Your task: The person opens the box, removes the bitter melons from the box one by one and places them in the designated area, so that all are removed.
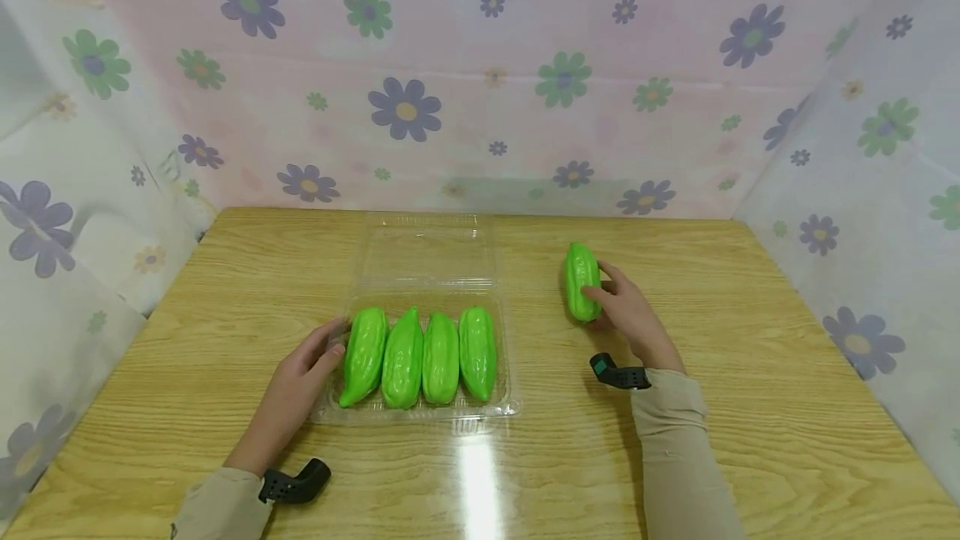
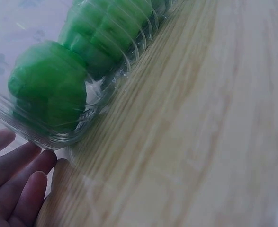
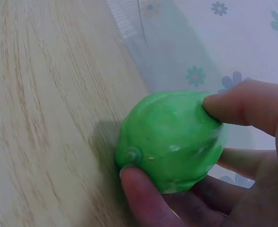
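Observation:
Several green bitter gourds (image 1: 403,357) lie side by side in a clear plastic container (image 1: 504,386), their ridged skins glossy. At the container's left side my left hand (image 1: 306,369) rests with relaxed fingers; the left wrist view shows its fingertips (image 2: 46,158) against the clear corner. To the right of the container, my right hand (image 1: 628,311) grips another bitter gourd (image 1: 581,282). Thumb and fingers curl round that gourd (image 3: 172,137) in the right wrist view. Whether it touches the table or is slightly raised, I cannot tell.
The container's clear lid (image 1: 427,255) is folded back flat behind it on the wooden table (image 1: 750,315). A flowered curtain (image 1: 480,65) stands along the table's back edge and both sides. Each wrist wears a black strap mount (image 1: 618,373).

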Demonstrator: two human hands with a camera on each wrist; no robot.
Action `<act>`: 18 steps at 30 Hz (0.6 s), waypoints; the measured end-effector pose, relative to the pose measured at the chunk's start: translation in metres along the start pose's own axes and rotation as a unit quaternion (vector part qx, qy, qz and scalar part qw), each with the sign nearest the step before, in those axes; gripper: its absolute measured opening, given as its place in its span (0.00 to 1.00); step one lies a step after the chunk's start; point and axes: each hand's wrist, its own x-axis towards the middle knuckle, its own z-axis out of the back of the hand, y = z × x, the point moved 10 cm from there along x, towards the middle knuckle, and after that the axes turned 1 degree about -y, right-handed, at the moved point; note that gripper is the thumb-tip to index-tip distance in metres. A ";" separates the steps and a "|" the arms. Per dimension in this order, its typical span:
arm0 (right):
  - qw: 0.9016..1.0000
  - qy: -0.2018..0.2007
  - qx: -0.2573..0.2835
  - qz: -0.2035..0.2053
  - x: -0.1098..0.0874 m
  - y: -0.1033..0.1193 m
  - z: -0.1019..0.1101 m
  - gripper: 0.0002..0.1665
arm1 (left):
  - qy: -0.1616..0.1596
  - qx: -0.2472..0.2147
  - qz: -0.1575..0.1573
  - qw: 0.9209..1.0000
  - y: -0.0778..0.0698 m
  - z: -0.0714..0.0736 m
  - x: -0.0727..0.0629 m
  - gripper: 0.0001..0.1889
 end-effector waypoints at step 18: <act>0.999 -0.034 -0.016 -0.017 -0.002 -0.002 0.013 0.39 | 0.004 0.008 -0.003 1.000 0.000 0.000 0.000 0.24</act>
